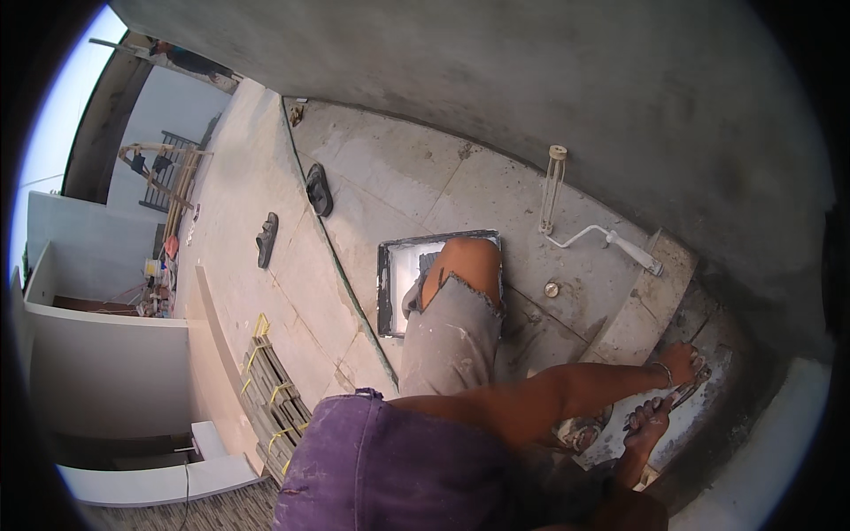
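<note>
My left hand (680, 363), with a band at its wrist, reaches across to the right. Its fingers curl in against the far end of a slim metal hand tool (689, 389), whose exact kind is too small to make out. Closer to me, my right hand (651, 423) is closed round the other end of that tool. Both hands look smeared with something pale. Below them lies a white-stained surface (615, 434). Beyond my left hand, a bare paint roller frame (580, 234) without a sleeve leans over a low ledge (651, 305).
A black-rimmed tray (386, 305) with white paint stands beside my knee (474, 265). A small round cap (552, 289) lies near the ledge. Two dark sandals (319, 190), a green hose (332, 252) and bundled grey strips (279, 398) are leftward. A grey wall (567, 80) rises ahead.
</note>
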The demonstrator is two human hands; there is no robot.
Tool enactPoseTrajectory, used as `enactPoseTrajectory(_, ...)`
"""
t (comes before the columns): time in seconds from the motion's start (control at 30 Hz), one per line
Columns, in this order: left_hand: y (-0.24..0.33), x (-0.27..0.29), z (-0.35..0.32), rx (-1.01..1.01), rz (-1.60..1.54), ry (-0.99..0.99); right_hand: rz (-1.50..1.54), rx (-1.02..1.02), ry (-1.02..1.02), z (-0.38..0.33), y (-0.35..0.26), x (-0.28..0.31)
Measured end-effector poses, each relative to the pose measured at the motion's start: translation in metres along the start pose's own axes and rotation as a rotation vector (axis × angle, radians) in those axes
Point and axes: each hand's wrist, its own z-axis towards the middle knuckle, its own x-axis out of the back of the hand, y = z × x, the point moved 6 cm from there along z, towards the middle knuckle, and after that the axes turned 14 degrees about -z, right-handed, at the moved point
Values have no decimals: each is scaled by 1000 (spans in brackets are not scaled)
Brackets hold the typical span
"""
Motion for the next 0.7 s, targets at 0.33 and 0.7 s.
enactPoseTrajectory(0.33,10,37,-49,-285,37,-397,-192,-239,98,-59,46,71)
enactPoseTrajectory(0.7,62,443,18,-84,37,1351,-317,-478,214,-95,107,111)
